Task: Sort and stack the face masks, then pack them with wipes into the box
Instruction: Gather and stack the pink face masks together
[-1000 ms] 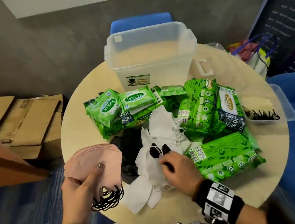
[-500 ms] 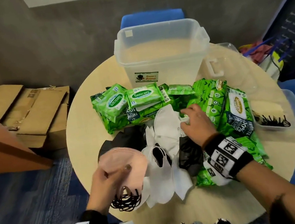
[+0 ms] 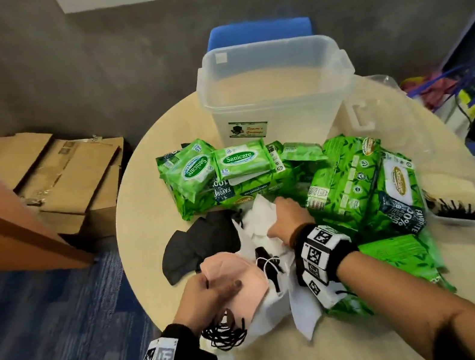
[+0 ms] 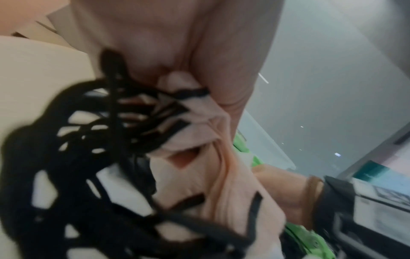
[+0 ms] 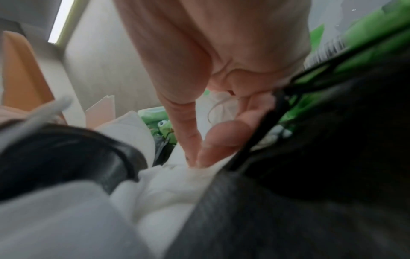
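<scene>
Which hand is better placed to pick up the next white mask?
Right. The right hand already rests on the white masks, fingers pinching one, while the left hand is busy holding the pink masks.

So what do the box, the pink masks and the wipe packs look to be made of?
Box: translucent, frosted plastic; the table shows through its walls.
Pink masks: soft matte fabric, probably non-woven; they fold and crease in the left hand, with black elastic loops.
Wipe packs: glossy green plastic film, crinkled and catching the light.
</scene>
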### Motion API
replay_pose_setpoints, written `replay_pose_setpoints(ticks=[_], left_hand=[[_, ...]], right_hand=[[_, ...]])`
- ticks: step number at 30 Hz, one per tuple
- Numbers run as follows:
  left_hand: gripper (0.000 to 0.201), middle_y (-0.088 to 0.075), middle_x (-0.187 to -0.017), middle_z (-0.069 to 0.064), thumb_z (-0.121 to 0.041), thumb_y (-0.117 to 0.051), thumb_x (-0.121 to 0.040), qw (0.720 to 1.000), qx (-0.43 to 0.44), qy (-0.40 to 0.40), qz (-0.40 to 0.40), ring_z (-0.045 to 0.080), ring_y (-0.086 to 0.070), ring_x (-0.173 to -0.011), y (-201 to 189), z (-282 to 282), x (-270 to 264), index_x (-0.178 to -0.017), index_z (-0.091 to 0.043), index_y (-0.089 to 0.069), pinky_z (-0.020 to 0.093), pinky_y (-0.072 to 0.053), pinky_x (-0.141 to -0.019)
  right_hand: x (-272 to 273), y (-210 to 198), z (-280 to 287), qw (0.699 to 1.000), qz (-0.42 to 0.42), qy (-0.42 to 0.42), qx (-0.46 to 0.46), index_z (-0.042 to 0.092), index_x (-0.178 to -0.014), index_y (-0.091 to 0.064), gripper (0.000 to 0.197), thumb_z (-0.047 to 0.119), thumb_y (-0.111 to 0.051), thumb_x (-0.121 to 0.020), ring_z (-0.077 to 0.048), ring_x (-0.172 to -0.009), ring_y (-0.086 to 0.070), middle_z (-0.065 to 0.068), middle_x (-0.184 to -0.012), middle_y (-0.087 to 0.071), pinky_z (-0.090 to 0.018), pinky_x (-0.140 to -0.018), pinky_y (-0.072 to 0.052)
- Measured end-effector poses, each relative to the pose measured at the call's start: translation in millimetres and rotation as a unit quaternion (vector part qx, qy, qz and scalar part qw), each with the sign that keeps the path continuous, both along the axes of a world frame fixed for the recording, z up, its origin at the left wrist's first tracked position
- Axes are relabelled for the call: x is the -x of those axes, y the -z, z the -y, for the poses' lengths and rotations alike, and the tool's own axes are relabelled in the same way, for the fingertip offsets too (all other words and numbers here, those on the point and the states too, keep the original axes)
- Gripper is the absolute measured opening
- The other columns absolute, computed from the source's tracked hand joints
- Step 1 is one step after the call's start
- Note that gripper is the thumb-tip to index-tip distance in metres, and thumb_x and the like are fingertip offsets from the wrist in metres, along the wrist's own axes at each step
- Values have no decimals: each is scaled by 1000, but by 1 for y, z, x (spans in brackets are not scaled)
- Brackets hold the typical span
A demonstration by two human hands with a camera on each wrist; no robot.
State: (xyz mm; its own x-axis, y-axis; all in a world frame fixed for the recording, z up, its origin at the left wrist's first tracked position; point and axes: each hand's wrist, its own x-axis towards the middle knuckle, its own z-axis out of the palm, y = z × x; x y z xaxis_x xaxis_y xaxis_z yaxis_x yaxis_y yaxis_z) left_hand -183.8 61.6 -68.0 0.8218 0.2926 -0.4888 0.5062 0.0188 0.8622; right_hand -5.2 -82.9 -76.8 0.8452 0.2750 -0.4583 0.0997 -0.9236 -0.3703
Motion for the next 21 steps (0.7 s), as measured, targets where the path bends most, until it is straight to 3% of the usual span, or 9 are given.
replay_pose_setpoints(ticks=[3,5,7,10,13,17,21], left_hand=[[25,-76,-89,9,-7,-81,-72,998,-8,-66,-1,25,-72,-87,11,-11,9,-96,-6,-73,29,-58,-72],[20,-76,-89,12,-4,-76,-78,995,-21,-92,-15,28,-72,-87,19,-19,15,-97,-1,-73,34,-57,-73],[27,-76,-87,13,-11,-81,-75,992,-22,-120,-30,31,-72,-86,29,-26,20,-97,1,-71,40,-57,-75],[23,-75,-85,14,-11,-79,-77,988,-19,-148,-36,31,-71,-82,38,-31,22,-94,1,-71,36,-56,-68],[16,-75,-83,13,-10,-76,-79,986,-27,-157,-39,30,-70,-80,42,-30,21,-92,-1,-72,36,-55,-68],[18,-75,-83,15,-11,-78,-78,985,-9,-170,-41,39,-70,-86,50,-29,19,-92,0,-72,45,-55,-76],[25,-76,-91,9,-14,-79,-77,990,9,-138,-11,30,-71,-91,45,-21,16,-100,-5,-72,40,-56,-78]], right_hand=[[18,-12,5,996,52,-69,12,14,-117,-58,32,10,-52,-86,-34,-102,-61,-8,-118,-54,-41,-84,-51],[34,-22,8,986,99,-131,15,17,-108,-61,23,11,-48,-91,-32,-97,-62,-6,-112,-51,-41,-81,-51],[52,-32,13,975,128,-180,3,18,-102,-61,19,11,-47,-91,-31,-91,-62,-4,-109,-48,-40,-78,-50],[70,-39,23,961,126,-247,12,16,-98,-60,16,10,-47,-90,-34,-87,-62,-5,-107,-48,-38,-66,-46],[75,-41,39,954,98,-280,46,17,-99,-61,19,10,-47,-88,-31,-97,-59,-4,-109,-51,-33,-66,-38],[68,-55,61,960,58,-270,46,20,-89,-63,15,18,-49,-84,-28,-98,-58,-2,-102,-56,-30,-65,-35],[45,-73,75,986,58,-125,-92,16,-65,-51,13,13,-53,-77,-30,-71,-61,-4,-69,-56,-34,-58,-47]])
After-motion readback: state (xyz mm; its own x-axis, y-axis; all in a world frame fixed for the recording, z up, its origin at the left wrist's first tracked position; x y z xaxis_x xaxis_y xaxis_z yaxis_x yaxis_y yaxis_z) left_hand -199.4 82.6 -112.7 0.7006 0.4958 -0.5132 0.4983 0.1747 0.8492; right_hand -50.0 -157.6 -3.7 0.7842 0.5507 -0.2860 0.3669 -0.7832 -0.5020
